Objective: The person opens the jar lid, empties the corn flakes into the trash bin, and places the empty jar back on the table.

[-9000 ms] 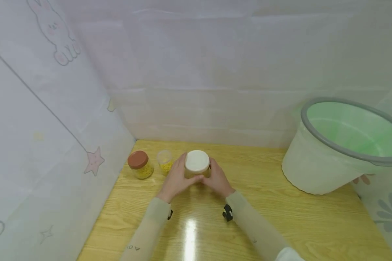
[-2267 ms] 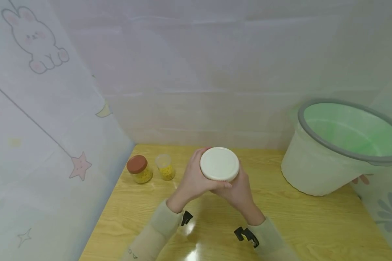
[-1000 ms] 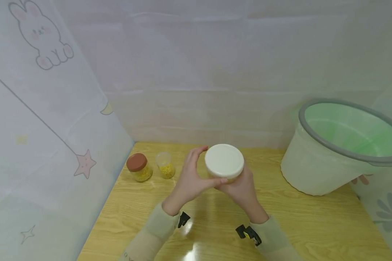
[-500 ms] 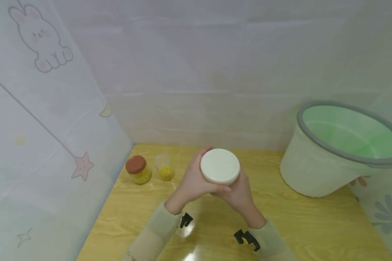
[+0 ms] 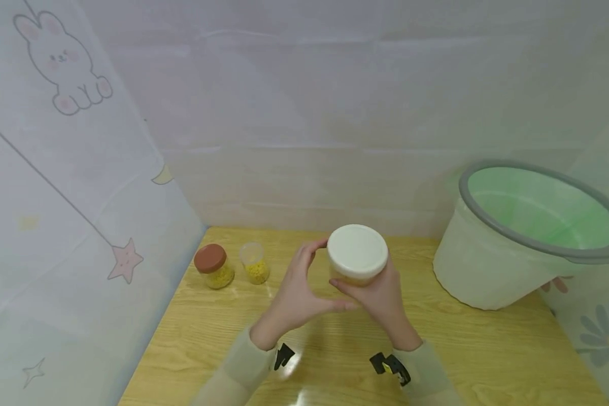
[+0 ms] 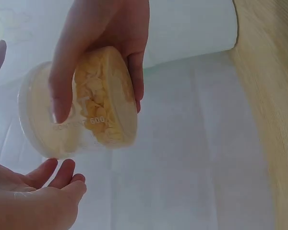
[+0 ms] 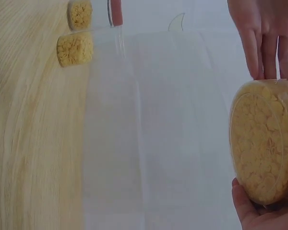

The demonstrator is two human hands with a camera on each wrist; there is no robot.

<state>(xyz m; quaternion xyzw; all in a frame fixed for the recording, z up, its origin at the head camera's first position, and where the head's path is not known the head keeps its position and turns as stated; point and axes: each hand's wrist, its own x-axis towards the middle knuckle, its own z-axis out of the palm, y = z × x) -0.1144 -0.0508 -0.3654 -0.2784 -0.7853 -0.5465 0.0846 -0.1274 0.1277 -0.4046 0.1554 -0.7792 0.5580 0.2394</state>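
Note:
My right hand grips a clear plastic jar by its body, above the wooden table. The jar has a white lid on top and yellow, flake-like pieces inside, lying at the bottom. My left hand is spread at the jar's left, thumb stretched out and apart from it. Its fingertips reach the jar's far side, at or very near the surface; contact is hard to make out. In the left wrist view, the right thumb lies along the jar wall.
On the table at the left stand a small jar with a brown-red lid and a lidless clear cup, both holding yellow pieces. A large white bucket with a grey rim stands at the right. Cloth-covered walls enclose the back and sides.
Earlier both hands held the jar low, then raised it. Since half a second ago the left thumb has come away, the right thumb has moved onto the jar's front, and the jar has shifted right.

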